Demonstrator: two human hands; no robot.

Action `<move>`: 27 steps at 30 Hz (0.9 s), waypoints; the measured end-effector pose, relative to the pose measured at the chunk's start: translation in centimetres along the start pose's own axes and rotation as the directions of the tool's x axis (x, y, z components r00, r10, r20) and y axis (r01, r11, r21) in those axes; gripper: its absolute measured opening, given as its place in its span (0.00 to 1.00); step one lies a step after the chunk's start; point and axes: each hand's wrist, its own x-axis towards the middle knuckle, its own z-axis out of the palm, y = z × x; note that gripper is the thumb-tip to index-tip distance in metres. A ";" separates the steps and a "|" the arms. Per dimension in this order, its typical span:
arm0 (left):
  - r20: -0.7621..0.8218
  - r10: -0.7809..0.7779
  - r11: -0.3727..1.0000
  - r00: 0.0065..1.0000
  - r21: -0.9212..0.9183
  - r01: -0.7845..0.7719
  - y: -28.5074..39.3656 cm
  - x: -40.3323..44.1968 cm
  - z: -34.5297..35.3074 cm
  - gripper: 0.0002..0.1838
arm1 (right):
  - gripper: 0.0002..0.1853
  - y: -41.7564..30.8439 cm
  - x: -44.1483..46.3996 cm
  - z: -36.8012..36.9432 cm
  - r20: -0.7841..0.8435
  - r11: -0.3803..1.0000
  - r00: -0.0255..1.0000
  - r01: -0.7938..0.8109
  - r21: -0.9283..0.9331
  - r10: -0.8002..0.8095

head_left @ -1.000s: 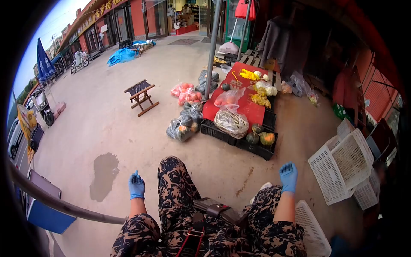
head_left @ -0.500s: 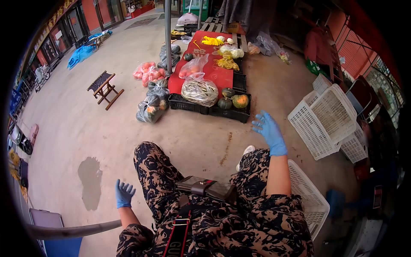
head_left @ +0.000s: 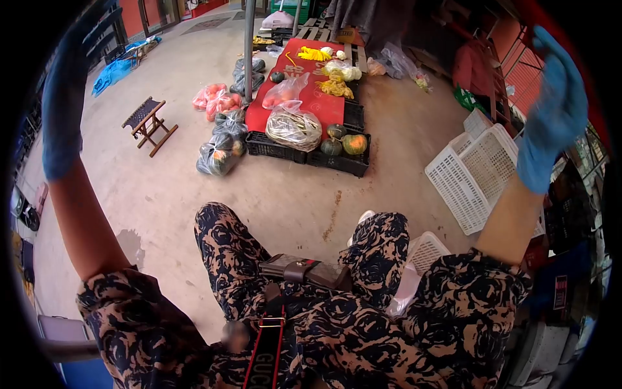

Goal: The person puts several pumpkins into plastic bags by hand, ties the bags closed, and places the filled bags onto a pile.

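Both of my hands wear blue gloves and are raised wide apart at the sides of the view. My left hand (head_left: 63, 110) is high at the far left, fingers stretched upward into the dark edge, with nothing visible in it. At the upper right, my right hand (head_left: 552, 117) is also up with straight fingers, holding nothing. White plastic crates (head_left: 470, 172) stand on the ground below and left of my right hand. A brown bag (head_left: 304, 269) on a strap (head_left: 265, 350) rests across my lap.
Ahead, a red mat (head_left: 262, 113) over black crates (head_left: 337, 160) bears pumpkins (head_left: 354, 144), a bag of long pale vegetables (head_left: 293, 126) and yellow bundles (head_left: 335, 86). Bagged pumpkins (head_left: 220, 155) sit beside a metal pole (head_left: 249, 52). A folding stool (head_left: 149, 124) stands left.
Both hands have swung up and outward, from beside my left leg and above my right knee to the upper sides of the view. The camera view has shifted slightly.
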 end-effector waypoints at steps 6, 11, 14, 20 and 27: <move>-0.570 -0.400 0.899 0.717 -0.397 0.185 -2.2 7.3 -3.7 0.27 | 0.20 13.5 8.4 0.6 0.700 -0.364 0.264 -0.704 0.610 0.664; -0.104 -0.068 0.800 0.992 -0.599 -0.008 1.8 -1.7 2.6 0.33 | 0.23 8.4 6.6 -7.2 0.634 -0.248 0.771 -0.605 0.757 0.056; 0.001 0.088 0.830 0.996 -0.554 -0.073 7.2 -4.6 8.5 0.39 | 0.23 -3.6 3.8 -7.0 0.524 0.128 0.755 -0.519 0.845 -0.395; 0.081 0.242 0.956 0.967 -0.190 -0.223 9.4 -8.6 13.7 0.41 | 0.23 -13.9 -0.4 -3.6 0.312 0.374 0.641 -0.042 0.927 -0.701; 0.114 0.301 0.953 0.947 -0.005 -0.302 7.0 -11.8 14.7 0.39 | 0.23 -14.9 -1.2 -2.4 0.242 0.399 0.644 0.107 0.911 -0.726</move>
